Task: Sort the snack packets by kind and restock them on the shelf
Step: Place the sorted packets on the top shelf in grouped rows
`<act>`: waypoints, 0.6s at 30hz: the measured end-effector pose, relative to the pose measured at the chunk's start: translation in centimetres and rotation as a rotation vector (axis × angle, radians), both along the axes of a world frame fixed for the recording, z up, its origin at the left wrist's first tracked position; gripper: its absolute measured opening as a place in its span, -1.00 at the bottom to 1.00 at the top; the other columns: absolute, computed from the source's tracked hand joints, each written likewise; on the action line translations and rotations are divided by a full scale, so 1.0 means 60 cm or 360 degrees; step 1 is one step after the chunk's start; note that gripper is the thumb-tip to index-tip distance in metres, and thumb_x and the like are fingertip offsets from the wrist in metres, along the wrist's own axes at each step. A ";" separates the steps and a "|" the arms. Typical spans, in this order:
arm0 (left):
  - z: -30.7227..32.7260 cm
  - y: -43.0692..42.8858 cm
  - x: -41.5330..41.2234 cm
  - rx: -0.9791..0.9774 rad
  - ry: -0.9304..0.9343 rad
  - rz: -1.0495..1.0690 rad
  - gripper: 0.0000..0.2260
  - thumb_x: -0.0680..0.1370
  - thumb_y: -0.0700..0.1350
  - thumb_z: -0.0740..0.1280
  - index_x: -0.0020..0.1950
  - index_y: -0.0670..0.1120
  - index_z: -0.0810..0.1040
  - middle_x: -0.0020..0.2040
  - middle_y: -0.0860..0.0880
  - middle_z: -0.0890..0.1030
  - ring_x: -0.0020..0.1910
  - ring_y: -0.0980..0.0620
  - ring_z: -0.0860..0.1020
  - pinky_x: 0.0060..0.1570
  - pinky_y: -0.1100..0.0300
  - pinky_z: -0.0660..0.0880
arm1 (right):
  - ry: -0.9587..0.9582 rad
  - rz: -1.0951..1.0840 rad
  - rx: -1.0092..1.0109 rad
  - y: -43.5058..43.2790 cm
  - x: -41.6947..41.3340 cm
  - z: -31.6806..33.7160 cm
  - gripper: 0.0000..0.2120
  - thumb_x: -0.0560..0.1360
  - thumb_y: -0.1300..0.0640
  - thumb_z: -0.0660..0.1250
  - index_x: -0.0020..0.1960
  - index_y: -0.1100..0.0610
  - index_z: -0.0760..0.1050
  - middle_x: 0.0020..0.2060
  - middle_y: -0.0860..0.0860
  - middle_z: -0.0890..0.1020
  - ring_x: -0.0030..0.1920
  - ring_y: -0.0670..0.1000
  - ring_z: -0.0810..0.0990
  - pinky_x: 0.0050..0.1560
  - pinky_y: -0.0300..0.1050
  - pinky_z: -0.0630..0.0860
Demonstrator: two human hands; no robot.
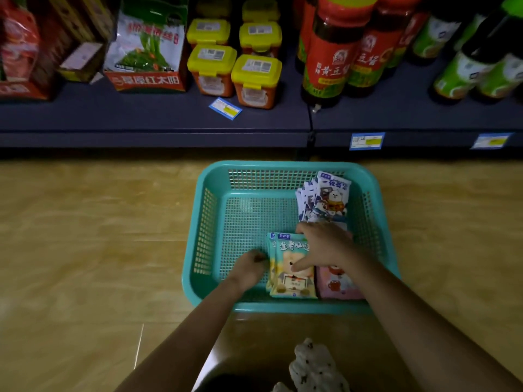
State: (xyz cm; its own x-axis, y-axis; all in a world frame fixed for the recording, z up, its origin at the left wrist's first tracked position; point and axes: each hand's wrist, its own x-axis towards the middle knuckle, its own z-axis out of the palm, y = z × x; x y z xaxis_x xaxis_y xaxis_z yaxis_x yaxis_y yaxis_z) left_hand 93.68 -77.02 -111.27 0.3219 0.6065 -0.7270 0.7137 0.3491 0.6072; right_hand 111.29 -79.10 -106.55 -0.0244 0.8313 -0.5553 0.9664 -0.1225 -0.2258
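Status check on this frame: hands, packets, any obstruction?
Left hand pinches teal packets; right hand thumb on them, grip unclear. Blue-white packets, pink packet also in basket. Nothing in the way.
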 end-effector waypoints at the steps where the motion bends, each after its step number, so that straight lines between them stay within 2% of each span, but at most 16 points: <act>1: -0.001 -0.001 0.000 -0.0029 -0.0033 0.0038 -0.81 0.58 -0.23 0.18 0.11 -0.22 0.54 0.04 -0.24 0.59 -0.07 -0.03 0.49 0.10 0.01 0.47 | -0.0008 -0.0027 0.0009 -0.001 0.000 0.001 -0.22 0.22 -0.28 0.47 0.28 0.05 0.30 0.27 0.04 0.46 0.22 0.07 0.43 0.14 -0.03 0.43; 2: -0.002 -0.001 0.002 -0.0060 -0.0059 0.0088 -0.80 0.58 -0.24 0.17 0.12 -0.22 0.53 0.06 -0.25 0.59 -0.06 -0.03 0.48 0.12 0.02 0.46 | 0.0003 -0.0063 0.0023 -0.001 0.001 0.003 -0.23 0.19 -0.28 0.48 0.26 0.03 0.30 0.23 0.03 0.48 0.18 0.06 0.45 0.10 -0.04 0.43; 4: -0.001 -0.001 0.004 -0.0110 -0.0098 0.0200 -0.78 0.58 -0.27 0.14 0.12 -0.21 0.53 -0.01 -0.23 0.58 -0.08 -0.04 0.48 0.02 0.08 0.45 | 0.0100 -0.0154 0.0048 -0.005 0.000 0.010 -0.28 0.19 -0.22 0.52 0.22 0.02 0.33 0.19 0.01 0.49 0.14 0.02 0.45 0.05 -0.10 0.40; 8: -0.001 -0.002 0.014 -0.0224 -0.0203 0.0363 -0.73 0.60 -0.28 0.08 -0.10 -0.08 0.54 -0.09 -0.14 0.61 -0.09 -0.05 0.52 -0.06 0.17 0.46 | 0.0675 -0.0530 0.0028 -0.031 0.000 0.022 -0.42 0.28 0.02 0.55 0.23 0.07 0.43 0.18 -0.05 0.53 0.11 -0.09 0.48 0.10 -0.24 0.39; 10: 0.000 -0.004 0.018 -0.0234 -0.0229 0.0368 -0.73 0.61 -0.27 0.07 -0.08 -0.08 0.53 -0.18 -0.04 0.60 -0.12 -0.01 0.53 -0.16 0.29 0.45 | 0.0876 -0.0705 0.0066 -0.052 -0.003 0.019 -0.43 0.29 0.09 0.55 0.24 0.06 0.44 0.11 -0.08 0.54 0.06 -0.12 0.49 -0.02 -0.41 0.38; 12: -0.003 -0.002 0.021 -0.0221 -0.0217 0.0385 -0.72 0.60 -0.28 0.07 -0.12 -0.09 0.53 -0.19 -0.06 0.60 -0.16 0.00 0.50 -0.20 0.29 0.41 | 0.0996 -0.0853 0.0045 -0.070 -0.010 0.007 -0.43 0.29 0.15 0.55 0.23 0.04 0.40 0.00 -0.12 0.51 0.00 -0.16 0.51 -0.11 -0.49 0.41; 15: -0.005 0.002 0.023 -0.0237 -0.0199 0.0408 -0.72 0.49 -0.40 0.08 -0.21 -0.13 0.51 -0.21 -0.13 0.59 -0.19 -0.02 0.51 -0.10 0.18 0.46 | 0.1183 -0.1147 0.0098 -0.084 -0.010 -0.017 -0.44 0.24 0.19 0.57 0.12 -0.01 0.36 0.04 -0.08 0.53 0.09 -0.03 0.57 0.01 -0.23 0.56; 18: -0.006 0.001 0.027 -0.0315 -0.0283 0.0446 -0.85 0.42 -0.37 0.28 -0.16 -0.14 0.53 -0.11 -0.11 0.63 -0.04 -0.08 0.57 0.13 0.04 0.49 | 0.1435 -0.1510 0.0138 -0.088 0.015 -0.009 -0.49 0.19 0.22 0.58 0.05 0.04 0.45 0.06 0.05 0.62 0.04 0.05 0.63 0.09 0.03 0.58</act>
